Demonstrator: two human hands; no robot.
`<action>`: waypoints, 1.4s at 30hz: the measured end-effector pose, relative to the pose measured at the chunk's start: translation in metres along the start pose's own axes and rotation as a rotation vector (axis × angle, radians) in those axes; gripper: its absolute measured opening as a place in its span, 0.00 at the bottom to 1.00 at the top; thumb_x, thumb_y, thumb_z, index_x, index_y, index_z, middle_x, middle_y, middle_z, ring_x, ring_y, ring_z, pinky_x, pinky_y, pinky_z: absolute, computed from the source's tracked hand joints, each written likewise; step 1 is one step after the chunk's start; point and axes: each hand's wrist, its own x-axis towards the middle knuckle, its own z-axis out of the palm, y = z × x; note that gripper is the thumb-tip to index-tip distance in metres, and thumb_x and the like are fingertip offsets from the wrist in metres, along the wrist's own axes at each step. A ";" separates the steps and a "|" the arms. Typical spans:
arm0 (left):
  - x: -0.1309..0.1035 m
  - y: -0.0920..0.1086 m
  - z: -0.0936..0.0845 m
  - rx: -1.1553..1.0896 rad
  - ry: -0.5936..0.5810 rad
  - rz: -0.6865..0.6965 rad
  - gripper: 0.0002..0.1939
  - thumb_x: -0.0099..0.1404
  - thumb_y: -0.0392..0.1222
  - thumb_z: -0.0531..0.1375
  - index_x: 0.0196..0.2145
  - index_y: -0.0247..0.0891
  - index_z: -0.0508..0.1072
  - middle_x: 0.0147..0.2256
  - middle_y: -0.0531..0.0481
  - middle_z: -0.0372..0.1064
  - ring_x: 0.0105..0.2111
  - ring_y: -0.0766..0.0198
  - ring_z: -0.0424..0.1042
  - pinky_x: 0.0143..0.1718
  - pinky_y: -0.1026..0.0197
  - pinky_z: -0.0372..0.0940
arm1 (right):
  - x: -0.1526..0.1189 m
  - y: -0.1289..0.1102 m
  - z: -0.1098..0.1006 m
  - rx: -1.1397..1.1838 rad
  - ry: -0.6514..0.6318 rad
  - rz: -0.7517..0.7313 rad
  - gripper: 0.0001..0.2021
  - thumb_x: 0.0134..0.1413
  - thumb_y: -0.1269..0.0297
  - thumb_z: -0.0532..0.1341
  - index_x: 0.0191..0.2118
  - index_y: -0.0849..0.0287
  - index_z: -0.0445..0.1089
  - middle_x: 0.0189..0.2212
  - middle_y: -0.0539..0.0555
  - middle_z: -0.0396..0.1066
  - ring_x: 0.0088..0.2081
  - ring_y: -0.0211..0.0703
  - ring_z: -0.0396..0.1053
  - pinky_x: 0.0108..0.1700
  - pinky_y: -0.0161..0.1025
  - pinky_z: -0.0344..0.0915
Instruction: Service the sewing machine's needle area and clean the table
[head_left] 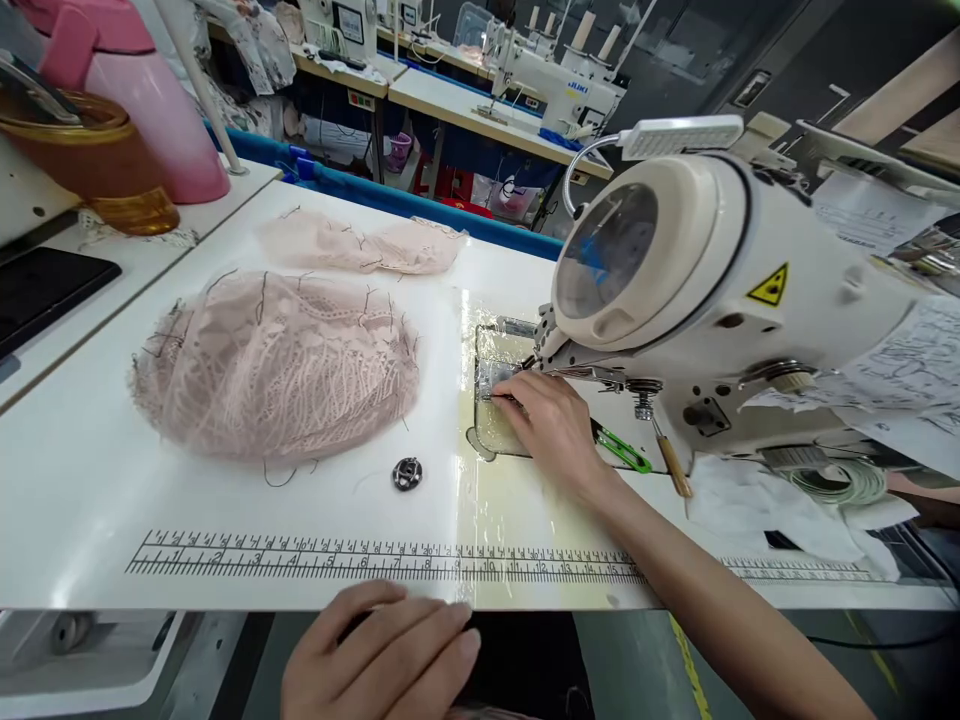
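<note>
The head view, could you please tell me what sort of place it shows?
Probably a garment sewing workshop: the near sewing machine, pale pink lace fabric and, behind, a JUKI sewing machine show it.

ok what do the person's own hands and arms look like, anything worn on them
Both the left hand and the right hand are ungloved, with no ring visible. The right forearm shows no sleeve, watch or bracelet; the left forearm is out of view.
</note>
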 end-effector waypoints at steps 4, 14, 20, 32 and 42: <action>0.019 -0.014 0.008 -0.018 -0.083 0.003 0.09 0.69 0.32 0.58 0.43 0.34 0.78 0.40 0.46 0.81 0.43 0.64 0.78 0.51 0.58 0.69 | 0.003 -0.002 -0.003 -0.019 -0.037 -0.017 0.08 0.67 0.70 0.55 0.39 0.58 0.72 0.35 0.51 0.76 0.37 0.42 0.71 0.41 0.39 0.63; 0.032 -0.020 0.022 0.067 -0.099 -0.106 0.08 0.68 0.28 0.60 0.43 0.31 0.77 0.43 0.44 0.79 0.44 0.61 0.78 0.53 0.53 0.67 | 0.007 -0.008 -0.004 -0.113 -0.042 -0.060 0.08 0.67 0.70 0.56 0.38 0.58 0.73 0.34 0.51 0.76 0.38 0.41 0.71 0.35 0.38 0.59; 0.031 -0.019 0.024 0.108 -0.072 -0.107 0.07 0.68 0.28 0.60 0.42 0.31 0.78 0.43 0.45 0.80 0.44 0.61 0.78 0.54 0.53 0.65 | 0.006 -0.009 -0.003 -0.156 -0.029 -0.070 0.09 0.67 0.71 0.55 0.37 0.59 0.73 0.33 0.51 0.75 0.37 0.40 0.69 0.34 0.37 0.59; 0.029 -0.018 0.025 0.142 -0.062 -0.119 0.07 0.68 0.29 0.61 0.41 0.31 0.79 0.43 0.45 0.80 0.43 0.60 0.79 0.55 0.53 0.64 | 0.006 -0.014 -0.002 -0.396 0.004 -0.234 0.12 0.59 0.81 0.55 0.34 0.60 0.73 0.30 0.53 0.73 0.35 0.42 0.65 0.32 0.39 0.56; 0.028 -0.020 0.025 0.176 -0.074 -0.107 0.07 0.67 0.29 0.63 0.41 0.31 0.80 0.43 0.45 0.80 0.44 0.59 0.79 0.55 0.52 0.63 | 0.005 -0.012 -0.001 -0.280 -0.034 -0.143 0.11 0.62 0.79 0.54 0.37 0.60 0.72 0.32 0.53 0.74 0.37 0.41 0.66 0.26 0.37 0.49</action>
